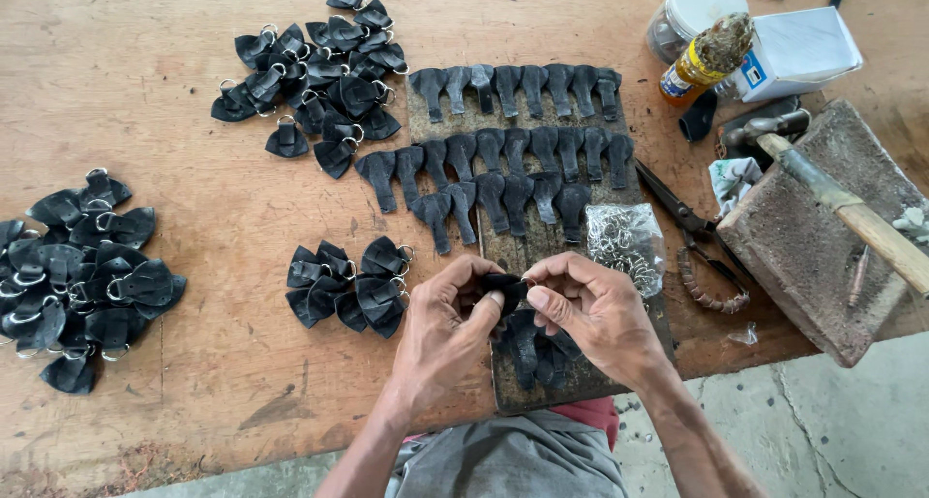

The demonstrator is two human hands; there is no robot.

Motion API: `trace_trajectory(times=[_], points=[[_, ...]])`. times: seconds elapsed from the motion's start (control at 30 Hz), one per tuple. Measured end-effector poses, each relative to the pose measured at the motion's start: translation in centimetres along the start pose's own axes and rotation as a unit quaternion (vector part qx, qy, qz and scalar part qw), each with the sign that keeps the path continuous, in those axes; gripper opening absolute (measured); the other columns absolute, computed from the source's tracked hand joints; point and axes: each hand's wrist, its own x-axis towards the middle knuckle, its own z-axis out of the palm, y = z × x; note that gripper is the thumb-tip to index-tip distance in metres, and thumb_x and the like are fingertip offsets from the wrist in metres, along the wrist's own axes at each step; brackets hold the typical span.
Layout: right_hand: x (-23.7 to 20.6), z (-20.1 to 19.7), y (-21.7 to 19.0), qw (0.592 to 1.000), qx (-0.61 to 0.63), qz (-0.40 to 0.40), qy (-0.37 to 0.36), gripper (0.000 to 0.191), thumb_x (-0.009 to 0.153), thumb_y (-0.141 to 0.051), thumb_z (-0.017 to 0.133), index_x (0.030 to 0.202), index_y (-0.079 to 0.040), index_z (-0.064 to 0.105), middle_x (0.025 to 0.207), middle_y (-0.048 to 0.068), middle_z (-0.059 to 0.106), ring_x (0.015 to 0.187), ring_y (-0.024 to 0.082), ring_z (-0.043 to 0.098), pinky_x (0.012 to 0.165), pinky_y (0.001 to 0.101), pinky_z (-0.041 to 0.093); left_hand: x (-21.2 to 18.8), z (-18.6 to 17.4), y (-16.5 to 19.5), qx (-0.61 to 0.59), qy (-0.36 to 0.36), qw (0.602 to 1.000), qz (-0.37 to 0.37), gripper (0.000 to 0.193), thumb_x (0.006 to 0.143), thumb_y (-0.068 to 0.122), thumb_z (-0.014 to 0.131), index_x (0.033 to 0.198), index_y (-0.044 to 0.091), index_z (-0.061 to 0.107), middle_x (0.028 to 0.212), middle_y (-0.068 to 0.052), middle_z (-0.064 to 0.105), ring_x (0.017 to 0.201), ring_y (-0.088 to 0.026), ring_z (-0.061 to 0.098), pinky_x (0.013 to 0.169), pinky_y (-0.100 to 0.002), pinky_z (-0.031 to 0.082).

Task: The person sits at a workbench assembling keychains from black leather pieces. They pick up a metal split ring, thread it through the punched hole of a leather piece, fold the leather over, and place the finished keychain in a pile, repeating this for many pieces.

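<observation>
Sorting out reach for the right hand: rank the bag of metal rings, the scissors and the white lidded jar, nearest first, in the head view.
From the right hand:
1. Bag of metal rings, just above it.
2. Scissors, further right.
3. White lidded jar, far top right corner.

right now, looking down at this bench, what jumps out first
The two hands, left and right, meet at the near edge and pinch one small black piece between them. Just beyond them, rows of flat black pieces lie lined up on a board. Heaps of folded pieces with metal rings sit at the far left and top centre.
</observation>
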Motion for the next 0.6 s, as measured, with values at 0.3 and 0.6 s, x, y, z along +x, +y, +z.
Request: trace_trajectory(times=[0.3, 0.6], points=[[-0.3, 0.4, 0.6, 0.963, -0.253, -0.058, 0.072, 0.018, 0.09, -0.025, 0.074, 0.089, -0.007, 0.073, 0.075, -0.002, 0.074, 0.061, 0.005, 0.064, 0.052, 0.0203, 0.051, -0.3, 1.1, -0.4, 0.152, 0.057, 0.969, 0.188, 0.009, 0.093, 0.007, 0.07, 0.1, 0.003, 0.072, 0.083, -0.006, 0.078, 0.066, -0.01, 0.072, 0.055, -0.025, 0.057], [-0.3, -2.6, -0.3, 0.992, 0.043, -0.013, -0.12, 0.027, 0.095, -0.026, 0.075, 0.101, -0.001, 0.071, 0.078, 0.0, 0.061, 0.07, 0.007, 0.053, 0.058, 0.0205, 0.043, -0.7, -0.6, 0.8, -0.099, -0.079, 0.992, 0.002, 0.017, 0.096, 0.013, 0.068, 0.108, 0.0, 0.071, 0.083, -0.006, 0.076, 0.07, -0.01, 0.067, 0.062, -0.027, 0.056]])
